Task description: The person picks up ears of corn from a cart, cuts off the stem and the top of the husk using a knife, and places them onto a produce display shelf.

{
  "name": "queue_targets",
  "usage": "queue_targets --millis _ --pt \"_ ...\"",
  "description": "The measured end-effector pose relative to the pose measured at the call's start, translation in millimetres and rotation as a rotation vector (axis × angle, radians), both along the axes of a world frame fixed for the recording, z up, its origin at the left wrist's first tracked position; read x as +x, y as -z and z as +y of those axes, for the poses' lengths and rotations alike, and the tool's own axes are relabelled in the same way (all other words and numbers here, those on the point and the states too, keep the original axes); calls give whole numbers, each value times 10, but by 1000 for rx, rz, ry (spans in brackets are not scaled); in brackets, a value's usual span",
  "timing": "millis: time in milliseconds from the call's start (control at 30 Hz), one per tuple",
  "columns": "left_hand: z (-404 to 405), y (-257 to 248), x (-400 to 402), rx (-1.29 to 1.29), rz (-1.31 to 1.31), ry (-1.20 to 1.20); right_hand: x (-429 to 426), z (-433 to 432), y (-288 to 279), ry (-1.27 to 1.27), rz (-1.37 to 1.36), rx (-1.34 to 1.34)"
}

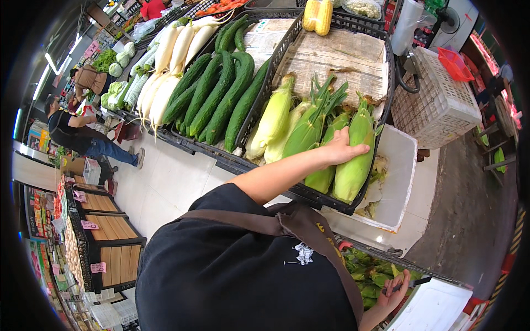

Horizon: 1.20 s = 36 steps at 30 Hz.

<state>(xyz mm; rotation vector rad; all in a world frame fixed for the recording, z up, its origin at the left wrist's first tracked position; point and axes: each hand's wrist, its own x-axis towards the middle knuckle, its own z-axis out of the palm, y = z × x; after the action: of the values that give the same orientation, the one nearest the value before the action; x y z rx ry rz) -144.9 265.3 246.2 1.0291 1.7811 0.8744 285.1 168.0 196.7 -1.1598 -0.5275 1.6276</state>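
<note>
My left hand (345, 149) reaches across to the near right corner of a black plastic crate (285, 53) and grips a green-husked ear of corn (356, 173), its thumb lying over the husk. More ears stand beside it, among them a paler, yellowish-green ear (273, 120) and a leafy dark green one (306, 128). Down at the lower right, my right hand (395, 289) is closed around a knife (420, 281), its dark blade pointing right. Behind that hand lies a heap of green corn (368, 273), partly hidden by my apron (306, 227).
Left of the corn are cucumbers (223, 95) and white radishes (165, 78). Peeled corn (317, 17) in wrap sits on the crate's far edge. Husk scraps lie in a white foam box (395, 173) below. A white basket (434, 95) stands right; a person (76, 128) stands left.
</note>
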Motion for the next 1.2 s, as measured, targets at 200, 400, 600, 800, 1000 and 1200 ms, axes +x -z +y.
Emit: queue_targets --millis 200,400,600,800,1000,1200 --pt "2 -273 -46 -19 -51 195 125 -352 179 155 -347 -72" --pt "-5 160 -324 456 758 220 524 -666 859 361 -1518 108" --pt "-38 216 -187 394 449 171 851 -1709 1339 519 -1753 -231" --pt "-129 -641 570 822 439 299 536 -1080 2369 927 -993 -253" --pt "-358 -588 1473 961 42 651 569 431 2059 1154 -365 -512" --pt "-530 -380 1597 691 -241 691 505 366 1506 1113 -257 -458"
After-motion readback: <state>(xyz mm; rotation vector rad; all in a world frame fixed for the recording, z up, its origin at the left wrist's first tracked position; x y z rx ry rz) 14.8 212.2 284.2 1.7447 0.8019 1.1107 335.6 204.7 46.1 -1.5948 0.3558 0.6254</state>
